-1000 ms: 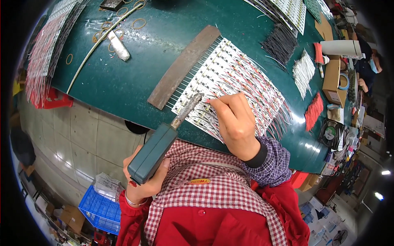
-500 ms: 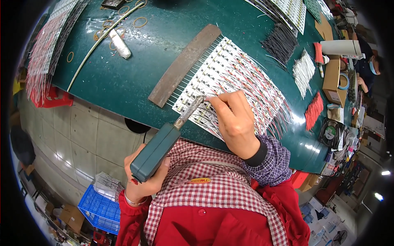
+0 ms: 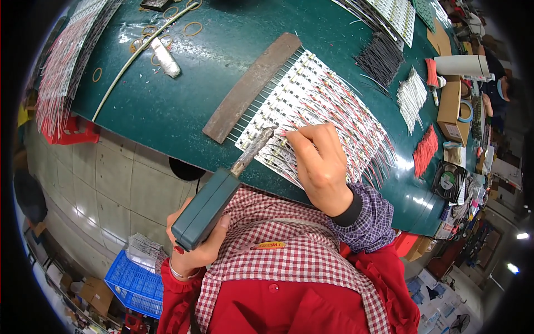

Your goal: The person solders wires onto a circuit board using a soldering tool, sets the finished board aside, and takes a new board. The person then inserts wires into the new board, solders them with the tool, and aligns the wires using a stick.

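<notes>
My left hand (image 3: 203,242) is wrapped round the green handle of a soldering iron (image 3: 207,207). Its grey metal tip reaches up over a white circuit board panel (image 3: 272,107), close to the fingertips of my right hand. Dark components and several rows of thin red, white and black wires (image 3: 347,119) cover the panel. My right hand (image 3: 320,161) is in a pinch just above the panel's near part; what lies between thumb and finger is too small to make out. A brown bar (image 3: 253,86) lies along the panel's left edge, over its row of pins.
Bundles of black wires (image 3: 379,58), white wires (image 3: 411,100) and red wires (image 3: 426,150) lie to the right. A cardboard box (image 3: 451,114) stands beyond them. Rubber bands (image 3: 193,28) and a pale cord (image 3: 130,60) are at the left, near stacked wired panels (image 3: 67,61).
The iron has drawn back slightly to the left, its tip a little farther from my right fingertips. My right hand has barely moved.
</notes>
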{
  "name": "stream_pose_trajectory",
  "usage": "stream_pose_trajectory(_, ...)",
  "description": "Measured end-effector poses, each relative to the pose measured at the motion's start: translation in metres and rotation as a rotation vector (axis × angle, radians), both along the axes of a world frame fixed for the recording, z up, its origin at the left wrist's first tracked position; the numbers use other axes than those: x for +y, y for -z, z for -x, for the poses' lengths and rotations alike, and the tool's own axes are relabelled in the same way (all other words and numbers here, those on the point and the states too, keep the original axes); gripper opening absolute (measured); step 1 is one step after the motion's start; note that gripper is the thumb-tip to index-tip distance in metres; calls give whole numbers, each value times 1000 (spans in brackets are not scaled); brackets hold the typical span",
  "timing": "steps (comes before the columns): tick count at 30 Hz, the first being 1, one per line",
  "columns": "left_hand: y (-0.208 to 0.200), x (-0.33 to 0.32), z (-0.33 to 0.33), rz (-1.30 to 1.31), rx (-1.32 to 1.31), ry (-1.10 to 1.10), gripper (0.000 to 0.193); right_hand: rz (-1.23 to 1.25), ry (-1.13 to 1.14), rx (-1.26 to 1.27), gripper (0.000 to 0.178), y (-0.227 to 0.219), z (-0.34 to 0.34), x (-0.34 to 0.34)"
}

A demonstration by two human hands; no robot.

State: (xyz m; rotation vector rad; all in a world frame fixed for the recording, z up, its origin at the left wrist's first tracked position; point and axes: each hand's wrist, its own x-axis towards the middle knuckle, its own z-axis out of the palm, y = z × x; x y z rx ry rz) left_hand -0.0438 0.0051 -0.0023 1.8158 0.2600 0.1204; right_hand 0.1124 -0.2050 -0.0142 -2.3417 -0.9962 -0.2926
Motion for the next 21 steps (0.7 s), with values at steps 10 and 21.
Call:
stream_pose_trajectory(10,-1,3,10,-55,11,14,19,-24,-32,43,34,0,8,3)
stream_pose_trajectory(21,4,2,16,-18,38,22,15,6,-31,45,34,-1,9,3)
